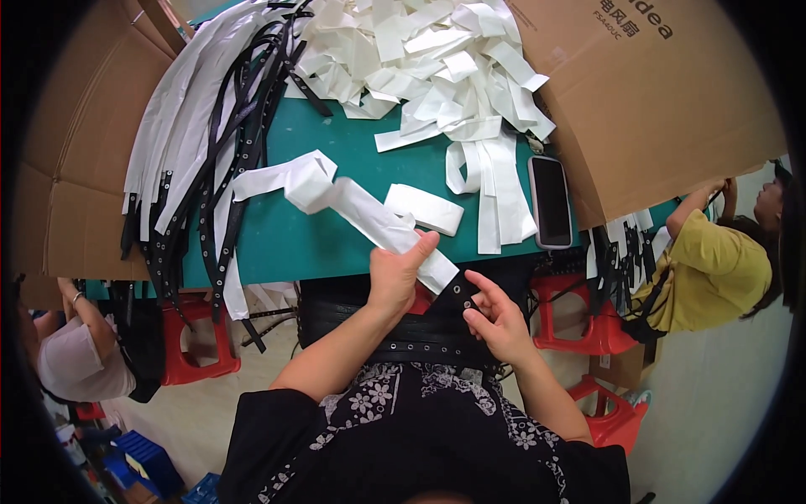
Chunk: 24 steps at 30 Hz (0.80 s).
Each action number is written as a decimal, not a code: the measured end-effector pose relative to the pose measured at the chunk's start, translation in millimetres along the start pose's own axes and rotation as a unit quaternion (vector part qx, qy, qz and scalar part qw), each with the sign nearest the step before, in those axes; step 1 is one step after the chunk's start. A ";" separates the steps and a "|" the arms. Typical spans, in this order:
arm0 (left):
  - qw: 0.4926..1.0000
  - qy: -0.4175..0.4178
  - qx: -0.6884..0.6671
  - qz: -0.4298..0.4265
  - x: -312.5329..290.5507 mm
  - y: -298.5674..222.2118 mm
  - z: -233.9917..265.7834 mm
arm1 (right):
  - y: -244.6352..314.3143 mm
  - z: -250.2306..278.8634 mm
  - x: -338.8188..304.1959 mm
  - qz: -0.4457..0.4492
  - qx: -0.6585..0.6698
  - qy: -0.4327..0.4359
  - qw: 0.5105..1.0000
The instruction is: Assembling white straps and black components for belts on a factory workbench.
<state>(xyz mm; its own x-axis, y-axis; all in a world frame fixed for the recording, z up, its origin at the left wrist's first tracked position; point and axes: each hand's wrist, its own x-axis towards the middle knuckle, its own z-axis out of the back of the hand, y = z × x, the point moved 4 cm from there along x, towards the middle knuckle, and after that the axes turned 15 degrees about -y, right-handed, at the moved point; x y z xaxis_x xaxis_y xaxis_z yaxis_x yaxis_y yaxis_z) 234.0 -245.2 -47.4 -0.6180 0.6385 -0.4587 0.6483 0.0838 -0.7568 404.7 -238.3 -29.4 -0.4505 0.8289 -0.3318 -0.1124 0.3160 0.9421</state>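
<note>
My left hand [395, 273] is wrapped round a black belt whose length is sleeved in a white paper strip [369, 214]. The thumb presses on top of the paper. Past the paper, toward my right, the belt's bare black end [453, 296] shows metal eyelets. At that end is my right hand [499, 323], its index finger stretched out, with thumb and another finger closed at the belt's edge. The paper's far part bends and trails over the green table [336, 252]. A folded white paper piece [424, 208] lies just beyond my left hand.
White paper strips [445, 76] are heaped at the back. Wrapped and bare black belts [243, 143] hang over the table's left front edge. A phone [551, 202] lies at right, beside a cardboard sheet [663, 101]. More black belts [420, 336] cross my lap. Co-workers sit on both sides.
</note>
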 end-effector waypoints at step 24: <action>0.947 0.056 -0.217 0.229 102.4 -56.1 23.7 | -7.6 31.2 19.7 -0.143 -0.099 -0.151 0.973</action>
<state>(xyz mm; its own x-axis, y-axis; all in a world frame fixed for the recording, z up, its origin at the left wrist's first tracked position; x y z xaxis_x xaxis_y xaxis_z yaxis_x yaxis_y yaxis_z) 123.9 -202.7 -62.9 -0.1917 0.7586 -0.6227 0.9741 0.0696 -0.2151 424.3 -210.0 -44.6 -0.0980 0.8271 -0.5535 -0.3776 0.4836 0.7896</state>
